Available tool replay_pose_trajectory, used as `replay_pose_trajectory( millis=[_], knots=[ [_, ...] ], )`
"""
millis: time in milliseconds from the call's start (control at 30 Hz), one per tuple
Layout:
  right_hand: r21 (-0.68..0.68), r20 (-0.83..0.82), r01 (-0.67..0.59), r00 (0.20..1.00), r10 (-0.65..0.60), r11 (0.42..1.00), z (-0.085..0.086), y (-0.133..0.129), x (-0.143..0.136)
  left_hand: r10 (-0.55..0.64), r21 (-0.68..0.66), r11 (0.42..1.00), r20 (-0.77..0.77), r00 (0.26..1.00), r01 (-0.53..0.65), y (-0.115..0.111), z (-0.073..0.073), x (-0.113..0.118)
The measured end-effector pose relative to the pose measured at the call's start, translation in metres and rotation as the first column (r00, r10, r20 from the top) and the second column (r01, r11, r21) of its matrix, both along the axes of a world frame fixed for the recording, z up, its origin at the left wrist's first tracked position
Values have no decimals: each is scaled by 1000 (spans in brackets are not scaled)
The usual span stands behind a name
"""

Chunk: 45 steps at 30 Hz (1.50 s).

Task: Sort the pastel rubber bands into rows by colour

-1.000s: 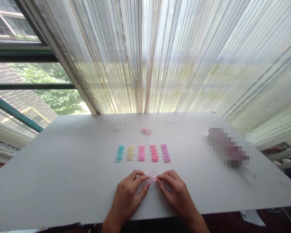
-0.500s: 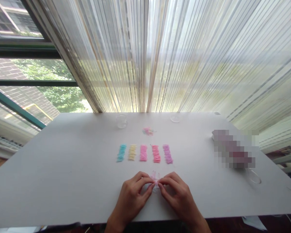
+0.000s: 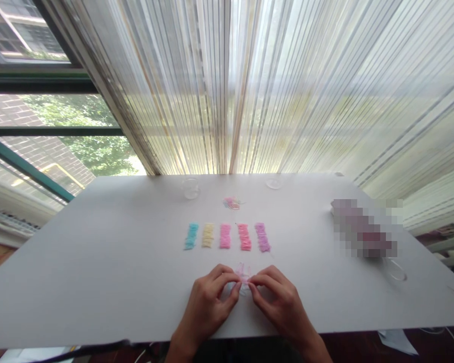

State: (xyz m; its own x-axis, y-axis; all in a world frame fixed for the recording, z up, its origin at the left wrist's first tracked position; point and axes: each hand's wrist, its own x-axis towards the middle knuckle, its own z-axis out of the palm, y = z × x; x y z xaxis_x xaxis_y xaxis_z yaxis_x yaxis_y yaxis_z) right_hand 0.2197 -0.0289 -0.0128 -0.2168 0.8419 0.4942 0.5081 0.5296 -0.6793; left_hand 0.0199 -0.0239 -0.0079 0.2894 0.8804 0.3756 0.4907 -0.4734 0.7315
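Observation:
Close to the table's front, my left hand (image 3: 214,297) and my right hand (image 3: 278,297) face each other, each with thumb and forefinger pinched. Between the fingertips a thin pink rubber band appears stretched, though it is very small and partly hidden. It lies across a small translucent pinkish pronged piece (image 3: 242,269), whose upper prongs rise past the fingers. Beyond my hands, small bands are lined up in colour strips: turquoise (image 3: 191,236), yellow (image 3: 208,235), pink (image 3: 225,236), coral (image 3: 244,237) and purple (image 3: 262,237).
Farther back is a loose pile of mixed-colour bands (image 3: 232,203). A clear cup (image 3: 191,188) stands behind to the left, and a clear round lid (image 3: 274,184) to the right. On the right lies a blurred-out object (image 3: 363,229) with a clear loop (image 3: 396,269) by it. Curtains hang behind the white table (image 3: 98,272).
My hands keep the same pinch, with the fingertips spread very slightly farther apart. The view has shifted a little; the strips and the pile lie as before.

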Motion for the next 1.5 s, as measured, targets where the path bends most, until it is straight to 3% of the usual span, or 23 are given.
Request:
replay_pose_trajectory(
  millis=[300,567,800,1000,1200,1500],
  knots=[
    [-16,-19,5,1000,-5,1000,3,-1,1,27,-5,1000,-17,999,-27,1,5,-6],
    [-44,-36,21,999,-22,999,0,-1,2,264,9,964,122,957,-267,18,17,-35],
    [-45,-19,23,1000,-24,999,2,-1,2,274,-62,962,161,948,-267,17,17,-30],
    [-65,-26,32,999,-34,997,2,-2,2,254,-9,967,94,963,-254,22,18,-23],
    [-86,-35,28,999,-31,996,1,-2,3,306,82,951,-132,943,-297,34,24,-23],
    [-102,-49,11,999,-16,995,1,-2,4,256,16,966,-180,950,-257,44,16,-23]
  ],
)
